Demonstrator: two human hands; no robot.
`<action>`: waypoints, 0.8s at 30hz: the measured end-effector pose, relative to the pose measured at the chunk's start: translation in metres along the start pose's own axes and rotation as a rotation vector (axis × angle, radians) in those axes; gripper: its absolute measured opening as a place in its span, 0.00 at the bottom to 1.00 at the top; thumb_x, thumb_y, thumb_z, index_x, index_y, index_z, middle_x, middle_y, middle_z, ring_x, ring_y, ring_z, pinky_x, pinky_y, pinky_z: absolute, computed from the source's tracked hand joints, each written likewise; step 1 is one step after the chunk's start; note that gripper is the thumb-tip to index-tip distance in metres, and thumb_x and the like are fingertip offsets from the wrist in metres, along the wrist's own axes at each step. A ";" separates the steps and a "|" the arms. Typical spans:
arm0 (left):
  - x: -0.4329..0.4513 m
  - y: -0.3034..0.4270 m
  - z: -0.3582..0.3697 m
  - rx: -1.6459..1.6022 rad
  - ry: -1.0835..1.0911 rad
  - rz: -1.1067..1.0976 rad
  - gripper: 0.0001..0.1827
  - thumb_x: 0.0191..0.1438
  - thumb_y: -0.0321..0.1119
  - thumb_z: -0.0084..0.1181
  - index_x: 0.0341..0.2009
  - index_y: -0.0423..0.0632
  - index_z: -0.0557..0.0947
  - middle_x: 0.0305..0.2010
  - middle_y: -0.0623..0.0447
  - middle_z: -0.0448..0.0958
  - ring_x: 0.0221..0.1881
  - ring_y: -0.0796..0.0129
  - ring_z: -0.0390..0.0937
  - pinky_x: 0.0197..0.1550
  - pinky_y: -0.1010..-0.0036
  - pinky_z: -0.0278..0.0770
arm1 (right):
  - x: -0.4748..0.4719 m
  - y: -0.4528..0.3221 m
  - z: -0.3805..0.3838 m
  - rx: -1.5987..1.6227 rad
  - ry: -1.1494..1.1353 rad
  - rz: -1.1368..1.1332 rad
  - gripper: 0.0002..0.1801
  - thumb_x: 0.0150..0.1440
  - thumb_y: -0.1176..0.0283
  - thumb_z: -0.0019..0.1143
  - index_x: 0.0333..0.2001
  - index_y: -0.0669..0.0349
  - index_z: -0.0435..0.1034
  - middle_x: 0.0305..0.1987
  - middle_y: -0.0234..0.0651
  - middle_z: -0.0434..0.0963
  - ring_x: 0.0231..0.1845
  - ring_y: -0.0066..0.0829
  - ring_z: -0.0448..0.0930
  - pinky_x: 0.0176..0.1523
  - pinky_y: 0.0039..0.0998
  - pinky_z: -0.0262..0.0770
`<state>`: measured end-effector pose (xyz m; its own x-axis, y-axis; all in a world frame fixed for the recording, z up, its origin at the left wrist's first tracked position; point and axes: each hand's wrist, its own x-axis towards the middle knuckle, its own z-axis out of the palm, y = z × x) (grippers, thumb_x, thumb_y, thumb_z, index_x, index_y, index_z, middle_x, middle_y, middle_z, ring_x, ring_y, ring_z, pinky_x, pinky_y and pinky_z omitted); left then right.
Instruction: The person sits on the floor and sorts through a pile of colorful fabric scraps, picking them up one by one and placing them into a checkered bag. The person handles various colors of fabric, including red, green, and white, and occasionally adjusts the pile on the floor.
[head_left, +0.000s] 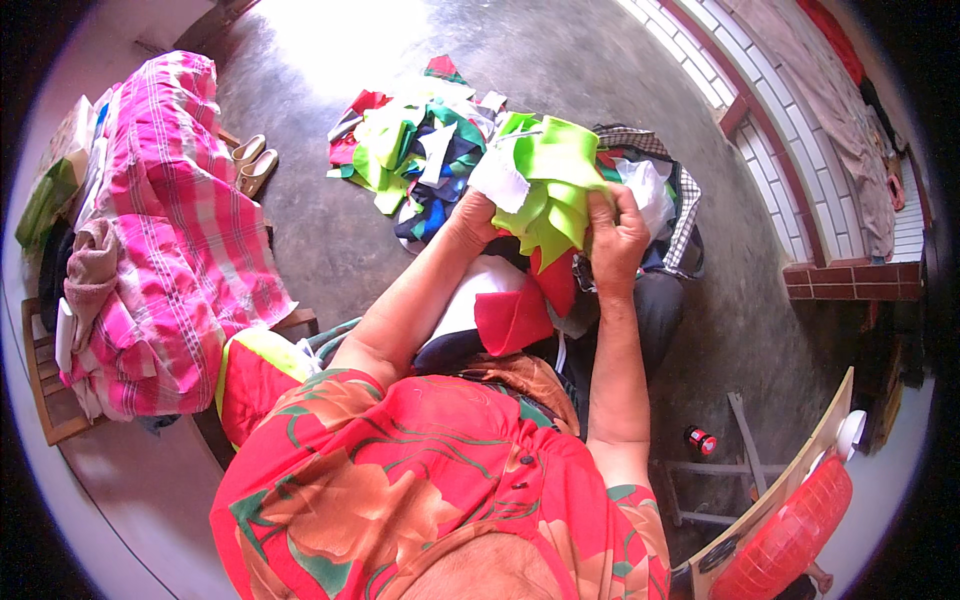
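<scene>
My left hand (478, 217) grips the left side of a lime-green bundle of cloth pieces (559, 176), beside a white cloth scrap (499, 180); its fingertips are partly hidden. My right hand (616, 229) pinches the bundle's right edge between thumb and fingers. Beyond my left hand a heap of mixed cloth scraps (420, 146) lies on the floor, in green, navy, white and red. Red cloth (511, 319) and white cloth (476, 289) rest on my lap. Just past my right hand is a checked cloth bag (686, 195) with a white plastic bag (646, 193) on it.
To the left, a pink plaid cloth (165, 225) covers furniture, with a pair of clogs (255, 165) beside it. A small red-and-black object (701, 440) lies on the floor at right, near a red plastic basin (787, 532). A brick-edged ledge (851, 281) stands at far right.
</scene>
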<state>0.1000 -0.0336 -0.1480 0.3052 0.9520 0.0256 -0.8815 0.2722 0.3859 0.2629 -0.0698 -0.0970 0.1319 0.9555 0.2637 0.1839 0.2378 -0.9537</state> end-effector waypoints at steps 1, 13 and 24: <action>0.000 0.000 0.003 -0.019 -0.005 -0.001 0.24 0.52 0.39 0.54 0.53 0.44 0.69 0.50 0.48 0.72 0.49 0.64 0.72 0.51 0.68 0.72 | 0.002 0.011 -0.002 0.088 0.037 0.001 0.08 0.58 0.68 0.51 0.33 0.62 0.70 0.31 0.21 0.70 0.34 0.13 0.67 0.39 0.19 0.65; -0.008 0.001 0.009 0.057 0.095 -0.060 0.23 0.49 0.35 0.58 0.50 0.46 0.71 0.48 0.49 0.74 0.46 0.63 0.74 0.49 0.66 0.74 | 0.004 0.055 0.002 1.183 0.271 0.516 0.19 0.54 0.60 0.52 0.45 0.60 0.66 0.43 0.36 0.73 0.44 0.31 0.74 0.48 0.33 0.72; 0.019 -0.006 -0.026 0.644 0.101 0.080 0.21 0.53 0.34 0.53 0.51 0.45 0.70 0.49 0.50 0.73 0.46 0.66 0.74 0.48 0.71 0.74 | 0.010 0.018 -0.013 0.459 -0.095 0.099 0.34 0.46 0.72 0.63 0.55 0.62 0.57 0.52 0.35 0.66 0.50 0.26 0.70 0.52 0.25 0.69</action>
<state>0.1012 -0.0136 -0.1741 0.1841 0.9829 0.0024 -0.4985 0.0913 0.8621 0.2801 -0.0586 -0.1094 0.0335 0.9840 0.1748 -0.2766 0.1772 -0.9445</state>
